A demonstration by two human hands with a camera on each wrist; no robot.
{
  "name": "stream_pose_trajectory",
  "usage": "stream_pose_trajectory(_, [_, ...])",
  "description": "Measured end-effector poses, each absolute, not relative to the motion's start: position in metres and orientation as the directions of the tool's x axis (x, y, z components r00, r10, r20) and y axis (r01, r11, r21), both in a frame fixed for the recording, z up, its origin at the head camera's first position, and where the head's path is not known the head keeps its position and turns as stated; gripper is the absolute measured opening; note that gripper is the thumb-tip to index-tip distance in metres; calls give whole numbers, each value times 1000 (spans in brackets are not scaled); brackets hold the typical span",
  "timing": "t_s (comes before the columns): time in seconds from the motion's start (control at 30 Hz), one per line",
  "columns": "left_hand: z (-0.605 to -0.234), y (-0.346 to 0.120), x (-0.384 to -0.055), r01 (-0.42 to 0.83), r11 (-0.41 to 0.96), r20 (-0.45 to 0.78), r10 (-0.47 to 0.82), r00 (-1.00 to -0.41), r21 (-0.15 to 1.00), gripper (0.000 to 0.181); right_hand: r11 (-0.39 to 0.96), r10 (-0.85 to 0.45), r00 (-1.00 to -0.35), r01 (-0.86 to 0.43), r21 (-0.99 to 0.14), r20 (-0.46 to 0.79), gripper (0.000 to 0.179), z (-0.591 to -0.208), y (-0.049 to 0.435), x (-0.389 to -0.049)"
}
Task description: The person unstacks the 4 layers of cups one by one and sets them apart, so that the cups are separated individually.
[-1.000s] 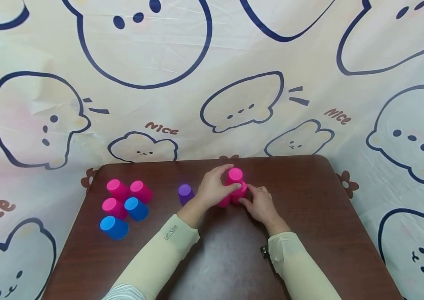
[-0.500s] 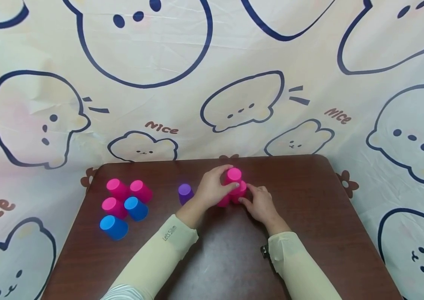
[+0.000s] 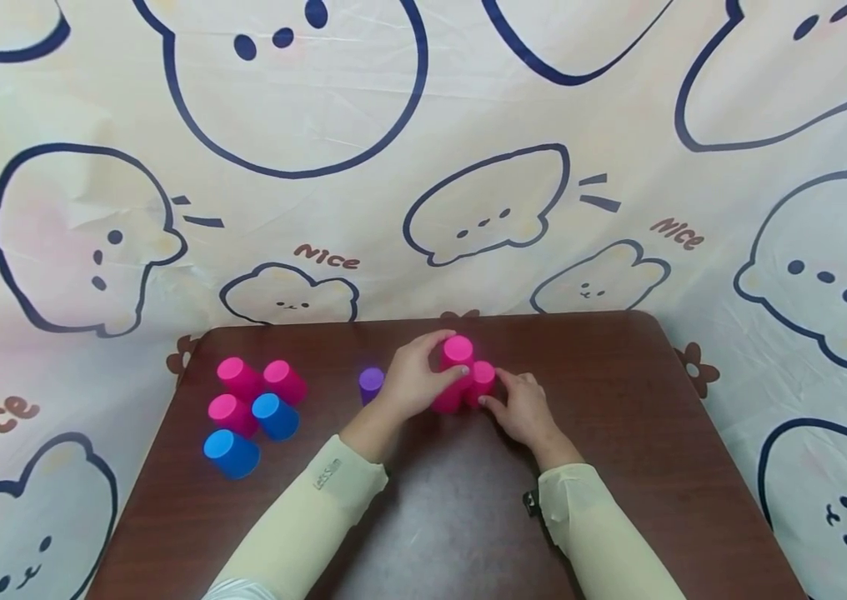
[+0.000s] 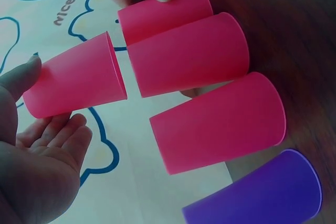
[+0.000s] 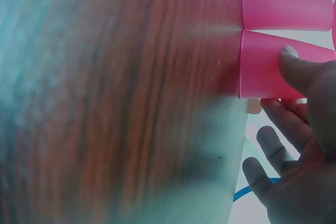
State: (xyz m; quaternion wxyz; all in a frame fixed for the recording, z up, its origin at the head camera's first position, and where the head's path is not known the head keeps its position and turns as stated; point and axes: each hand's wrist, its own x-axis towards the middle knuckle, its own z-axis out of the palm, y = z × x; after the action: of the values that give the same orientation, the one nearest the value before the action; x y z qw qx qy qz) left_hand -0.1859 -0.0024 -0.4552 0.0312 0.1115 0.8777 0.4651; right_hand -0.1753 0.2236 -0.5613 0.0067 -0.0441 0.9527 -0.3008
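Cups in a loose group, three pink cups (image 3: 284, 382) and two blue cups (image 3: 232, 456), stand bottom-up to the left of the purple cup (image 3: 371, 382), which we take as our landmark. To the right of the purple cup we see the left hand (image 3: 410, 383); its thumb and forefinger pinch the raised pink cup (image 4: 79, 77), and its other fingers lie loosely curled. This raised cup is higher than the purple cup and to its right, mouth downward, the long axis almost upright and nearly parallel to those of the row below. Between its rim and the bottom of the middle pink cup (image 4: 189, 56), second pink one counted from the purple cup, we notice a narrow gap; on this alignment, we judge, the coming move turns, and the left hand is the nearer one. Farthest right from the purple cup, the right hand (image 3: 524, 408) holds the end pink cup (image 3: 481, 379) between thumb and forefinger, its remaining fingers spread; how firmly, we cannot tell.
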Motion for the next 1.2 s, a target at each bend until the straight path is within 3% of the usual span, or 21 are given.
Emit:
stream_pose_trajectory(0.47, [-449,-27,-167,114,507,44,149,-988,854,70,800,-73,-997,-70,-596,20,68,-557,223,-175])
stream_pose_trajectory(1.2, [-477,-92,-116,106,561,90,55,-994,821,71,765,-87,-996,-90,-638,36,72,-546,219,-181])
